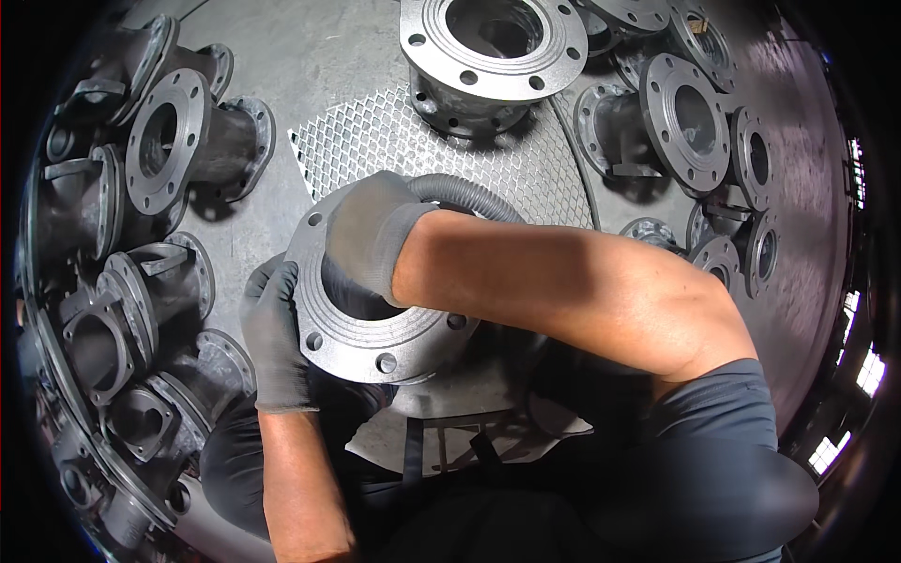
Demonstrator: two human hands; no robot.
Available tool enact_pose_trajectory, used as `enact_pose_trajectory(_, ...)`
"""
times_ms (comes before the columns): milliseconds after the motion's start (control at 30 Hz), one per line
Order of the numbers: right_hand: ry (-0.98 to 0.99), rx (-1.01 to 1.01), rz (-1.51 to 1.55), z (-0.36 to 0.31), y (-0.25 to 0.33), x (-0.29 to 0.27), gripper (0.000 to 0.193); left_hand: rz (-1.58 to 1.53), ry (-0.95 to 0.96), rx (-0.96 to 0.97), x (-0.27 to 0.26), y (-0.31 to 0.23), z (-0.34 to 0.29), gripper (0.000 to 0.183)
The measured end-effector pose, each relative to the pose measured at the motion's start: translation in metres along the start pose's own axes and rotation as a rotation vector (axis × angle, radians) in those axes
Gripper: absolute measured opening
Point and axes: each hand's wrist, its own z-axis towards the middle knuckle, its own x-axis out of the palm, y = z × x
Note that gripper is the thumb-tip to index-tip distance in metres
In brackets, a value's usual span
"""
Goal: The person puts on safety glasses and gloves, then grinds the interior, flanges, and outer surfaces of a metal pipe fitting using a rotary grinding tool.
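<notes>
- Biggest thing here is the smooth grey concrete floor (249,42), running out to the far side.
- Next up, a whole crowd of dark grey metal pipe castings with round flanges (194,131) is packed along the left, some upright, some on their sides, a few touching.
- There's a smaller bunch of similar grey flanged metal castings (661,131) over on the right, mostly tipped so their openings face sideways.
- The person's dark trouser legs (239,460) are at the near side, left and right.
- A silvery diamond-mesh sheet (343,141) lies flat on the floor, far middle.
- One big grey metal casting with a wide ringed flange (502,82) stands upright on that mesh, flange up, well apart from the hands.
- The piece being worked on is a grey metal casting with a ringed, machined flange (361,345). It's near middle, in front of the person, flange up. Can't tell what's under it.
- A ribbed grey flexible hose (469,194) curves around just beyond its far right rim.
- Grey-gloved right hand (371,235) reaches across from the right, over the opening; its fingers are hidden, so can't tell how they're set.
- Grey-gloved left hand (278,328) touches the left rim, visible fingers close together; can't tell if they're clamped on it.
- Smallest: the round bolt holes (386,363) around that flange.
</notes>
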Motion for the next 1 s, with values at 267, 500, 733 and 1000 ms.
enact_pose_trajectory(267,-0.158,-0.036,-0.001,0.005,0.013,0.017,0.022,-0.009,-0.003,0.004,-0.01,0.004,0.002,0.025)
enact_pose_trajectory(500,-0.124,0.051,0.085,0.009,0.011,0.028,0.021,-0.051,0.001,0.0,-0.003,0.004,-0.002,0.023)
enact_pose_trajectory(733,-0.158,0.08,0.023,0.006,0.013,0.029,0.021,-0.016,-0.018,-0.012,0.002,-0.002,-0.003,0.023)
enact_pose_trajectory(1000,-0.147,0.038,0.054,0.01,0.017,0.041,0.02,0.024,-0.028,-0.018,0.0,-0.002,-0.002,0.025)
